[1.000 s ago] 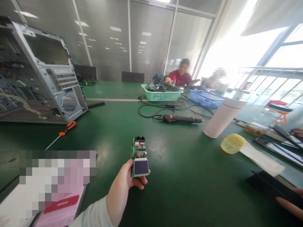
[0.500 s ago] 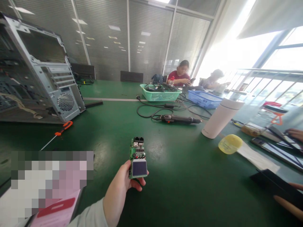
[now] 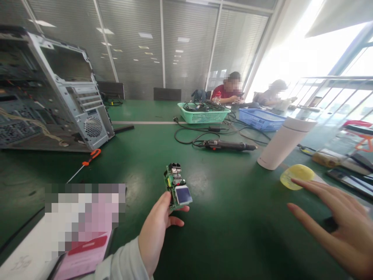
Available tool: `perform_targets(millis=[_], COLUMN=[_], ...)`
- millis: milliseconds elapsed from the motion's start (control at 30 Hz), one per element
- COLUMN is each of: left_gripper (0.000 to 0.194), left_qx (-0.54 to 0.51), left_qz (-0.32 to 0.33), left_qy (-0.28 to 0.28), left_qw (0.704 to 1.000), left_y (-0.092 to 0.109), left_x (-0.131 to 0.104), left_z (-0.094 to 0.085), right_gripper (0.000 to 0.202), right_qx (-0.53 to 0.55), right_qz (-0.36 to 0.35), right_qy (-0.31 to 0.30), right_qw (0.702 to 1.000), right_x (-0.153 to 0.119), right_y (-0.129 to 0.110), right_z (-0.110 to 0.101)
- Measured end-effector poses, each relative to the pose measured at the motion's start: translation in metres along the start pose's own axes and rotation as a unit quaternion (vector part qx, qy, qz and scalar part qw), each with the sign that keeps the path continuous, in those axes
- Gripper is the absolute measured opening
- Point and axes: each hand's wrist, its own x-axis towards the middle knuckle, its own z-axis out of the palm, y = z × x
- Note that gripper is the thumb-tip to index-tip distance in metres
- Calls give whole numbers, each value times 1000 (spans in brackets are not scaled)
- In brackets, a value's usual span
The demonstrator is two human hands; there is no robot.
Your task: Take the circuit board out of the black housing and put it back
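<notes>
My left hand [image 3: 163, 212] grips a green circuit board [image 3: 171, 186] with a small screen and black sockets at its far end, held above the green table [image 3: 227, 241]. The screen faces up, tilted toward me. On the right, my right hand [image 3: 335, 221] is open, its fingers spread and holding nothing. Its fingertips overlap the near edge of a round yellow translucent object [image 3: 295, 177] in the view; whether they touch it I cannot tell. A dark object [image 3: 330, 223] is mostly hidden by that hand.
An opened computer case [image 3: 96, 93] stands at left, with an orange-handled screwdriver [image 3: 92, 156] before it. A corded electric screwdriver [image 3: 227, 145], green basket [image 3: 204, 116], blue basket [image 3: 262, 119] and tilted-looking white tumbler [image 3: 284, 144] lie beyond. Two people sit at the back.
My right hand has come further into view from the right edge, now away from the black flat object it was on. The circuit board has turned slightly in my left hand. The view has shifted left.
</notes>
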Motion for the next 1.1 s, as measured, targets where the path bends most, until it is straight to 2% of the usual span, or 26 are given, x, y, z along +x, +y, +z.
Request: perform_targets(millis=[33, 67, 167, 300, 400, 467, 567, 633, 700, 833, 967, 1100], left_gripper=[42, 45, 46, 50, 36, 25, 23, 25, 27, 25, 30, 40], left_qx=[12, 25, 62, 68, 113, 198, 336, 391, 415, 423, 415, 395], left_qz=[8, 14, 26, 50, 102, 160, 247, 291, 316, 332, 329, 323], left_qy=[7, 14, 33, 40, 17, 5, -3, -9, -4, -1, -16, 10], left_qw=[1000, 1000, 997, 996, 988, 967, 909, 873, 853, 843, 848, 860], left_y=[1, 2, 4, 2, -3, -4, -4, -2, -2, -2, -4, -7], left_x=[-1, -3, -7, -8, -9, -13, -21, -25, -27, -28, -25, -22], left_z=[2, 4, 9, 11, 9, 8, 7, 8, 9, 9, 8, 5], right_gripper=[47, 40, 31, 30, 34, 35, 37, 40, 44, 45, 40, 27], right_qx=[17, 38, 99, 186, 232, 219, 170, 162, 171, 178, 211, 250], right_qz=[-64, -99, -157, -179, -172, -196, -258, -288, -307, -307, -274, -254], right_qy=[6, 19, 22, 4, 10, 15, 17, 14, 3, -8, 2, -7], right_qw=[998, 994, 982, 966, 957, 956, 951, 944, 936, 935, 938, 934], right_x=[8, 16, 34, 42, 38, 34, 31, 31, 33, 33, 30, 29], right_y=[-18, -36, -85, -128, -145, -149, -147, -142, -137, -132, -131, -129], right_z=[4, 8, 19, 33, 39, 42, 42, 43, 43, 48, 52, 51])
